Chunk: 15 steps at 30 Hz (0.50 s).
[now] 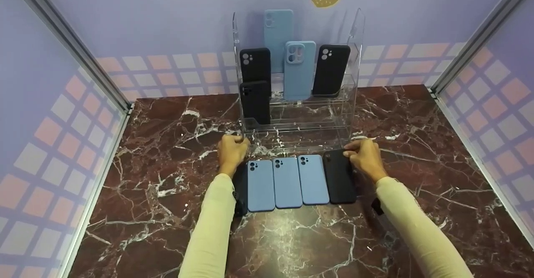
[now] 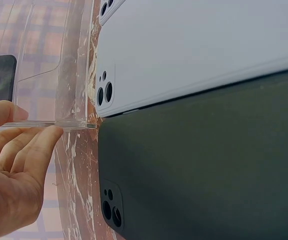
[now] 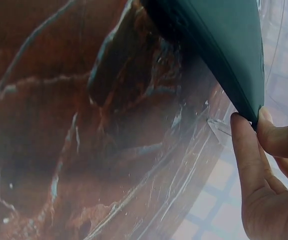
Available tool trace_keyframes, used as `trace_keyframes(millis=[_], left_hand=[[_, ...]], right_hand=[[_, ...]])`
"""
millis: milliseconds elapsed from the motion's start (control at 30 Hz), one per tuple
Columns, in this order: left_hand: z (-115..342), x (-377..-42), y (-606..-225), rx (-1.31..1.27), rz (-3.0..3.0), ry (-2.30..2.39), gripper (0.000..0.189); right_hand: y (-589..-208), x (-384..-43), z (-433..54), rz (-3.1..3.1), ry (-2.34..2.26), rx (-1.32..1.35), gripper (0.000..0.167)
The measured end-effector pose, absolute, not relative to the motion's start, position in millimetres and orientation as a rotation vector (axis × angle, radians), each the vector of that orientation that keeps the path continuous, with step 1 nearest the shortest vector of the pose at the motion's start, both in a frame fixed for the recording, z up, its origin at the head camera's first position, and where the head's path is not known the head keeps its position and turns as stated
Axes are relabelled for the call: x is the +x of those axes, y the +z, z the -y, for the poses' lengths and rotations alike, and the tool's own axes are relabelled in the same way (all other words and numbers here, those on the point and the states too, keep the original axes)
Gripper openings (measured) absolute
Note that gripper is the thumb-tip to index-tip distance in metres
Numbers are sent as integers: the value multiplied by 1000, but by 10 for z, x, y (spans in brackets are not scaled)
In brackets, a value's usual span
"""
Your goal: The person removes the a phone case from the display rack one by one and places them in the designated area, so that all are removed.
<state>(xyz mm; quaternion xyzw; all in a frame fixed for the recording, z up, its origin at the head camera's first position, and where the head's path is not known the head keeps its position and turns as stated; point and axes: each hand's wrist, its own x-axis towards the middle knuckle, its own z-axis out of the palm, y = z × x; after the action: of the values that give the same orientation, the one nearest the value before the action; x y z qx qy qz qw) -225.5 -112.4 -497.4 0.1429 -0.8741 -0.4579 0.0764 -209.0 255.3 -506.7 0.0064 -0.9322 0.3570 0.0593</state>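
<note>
My left hand (image 1: 231, 152) is at the front left corner of a clear stepped display stand (image 1: 298, 126). In the left wrist view its thumb and fingers pinch the edge of the clear side panel (image 2: 41, 123). With thumb and fingertips my right hand (image 1: 368, 157) pinches the upper corner of a black phone case (image 1: 341, 182), the rightmost in a row before the stand. The right wrist view shows that case (image 3: 229, 55) tilted. Left of it lie three light blue phone cases (image 1: 288, 183), then another black case (image 2: 199, 160), partly hidden by my left arm in the head view.
Several cases stand on the display: a blue one (image 1: 278, 31) at the top, another blue one (image 1: 299, 71) in the middle, and black ones (image 1: 331, 70) at both sides. Patterned walls (image 1: 75, 115) enclose the dark red marbled table (image 1: 167, 178) at the back and sides.
</note>
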Motion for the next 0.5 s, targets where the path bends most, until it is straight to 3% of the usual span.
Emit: trace_keyframes(millis=[500], left_hand=[[1122, -2262, -4979, 433, 2634, -1363, 14]], right_hand=[[-5141, -2078, -2507, 2833, 1080, -48, 16]])
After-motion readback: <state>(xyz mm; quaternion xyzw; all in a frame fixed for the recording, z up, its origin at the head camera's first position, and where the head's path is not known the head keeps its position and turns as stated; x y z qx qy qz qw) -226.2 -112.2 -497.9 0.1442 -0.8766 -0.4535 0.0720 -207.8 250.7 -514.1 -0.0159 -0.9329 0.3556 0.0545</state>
